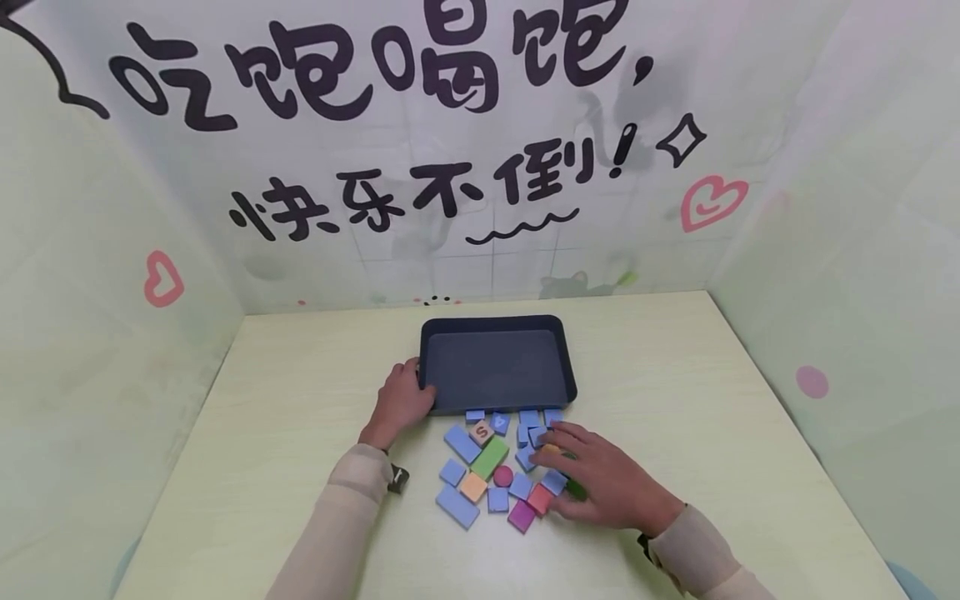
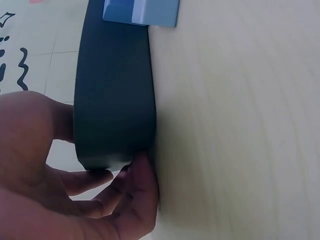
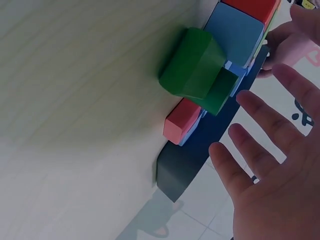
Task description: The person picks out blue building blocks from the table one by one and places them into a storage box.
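Note:
A dark tray (image 1: 495, 367) lies on the table with its bare floor showing. My left hand (image 1: 401, 400) grips its left near corner, thumb at the rim and fingers against the outer side. Loose toy blocks spread from the tray's near edge: blue blocks (image 1: 457, 507), a light green block (image 1: 490, 458), a letter S block (image 1: 482, 432), a small round red piece (image 1: 503, 476) and a magenta block (image 1: 521, 516). Over the right side of this group hovers my right hand (image 1: 607, 479), fingers spread and holding nothing. Beneath it, the right wrist view shows dark green blocks (image 3: 192, 62).
The pale wooden table (image 1: 322, 358) meets a printed backdrop (image 1: 480, 267) behind the tray. Side panels (image 1: 847, 275) close in the table at left and right. More table surface (image 1: 697, 417) extends right of the blocks.

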A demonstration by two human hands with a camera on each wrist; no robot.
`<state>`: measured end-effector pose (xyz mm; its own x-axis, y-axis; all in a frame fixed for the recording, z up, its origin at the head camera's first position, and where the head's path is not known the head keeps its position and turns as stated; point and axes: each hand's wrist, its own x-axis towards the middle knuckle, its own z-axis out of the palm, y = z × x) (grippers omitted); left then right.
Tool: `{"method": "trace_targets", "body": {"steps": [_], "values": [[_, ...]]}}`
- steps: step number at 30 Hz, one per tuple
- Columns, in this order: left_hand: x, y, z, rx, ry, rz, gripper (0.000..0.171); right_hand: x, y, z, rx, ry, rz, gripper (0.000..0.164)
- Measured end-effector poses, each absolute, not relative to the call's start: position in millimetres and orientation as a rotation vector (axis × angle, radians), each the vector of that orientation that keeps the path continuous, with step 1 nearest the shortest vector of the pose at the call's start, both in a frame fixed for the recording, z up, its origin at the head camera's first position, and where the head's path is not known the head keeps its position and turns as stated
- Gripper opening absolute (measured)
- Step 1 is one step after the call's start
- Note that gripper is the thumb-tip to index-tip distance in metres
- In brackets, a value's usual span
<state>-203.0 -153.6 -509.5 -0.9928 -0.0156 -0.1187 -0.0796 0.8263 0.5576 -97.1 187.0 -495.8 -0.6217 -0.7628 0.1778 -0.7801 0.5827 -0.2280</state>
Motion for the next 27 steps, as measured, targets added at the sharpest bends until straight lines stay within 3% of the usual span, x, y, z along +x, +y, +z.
{"method": "trace_targets", "body": {"steps": [27], "values": [[-200.0,-156.4,-490.2,-0.029,3.015,0.974,0.065,-95.2,184.5,-504.8,1.45,-2.709,0.445,0.037]]}}
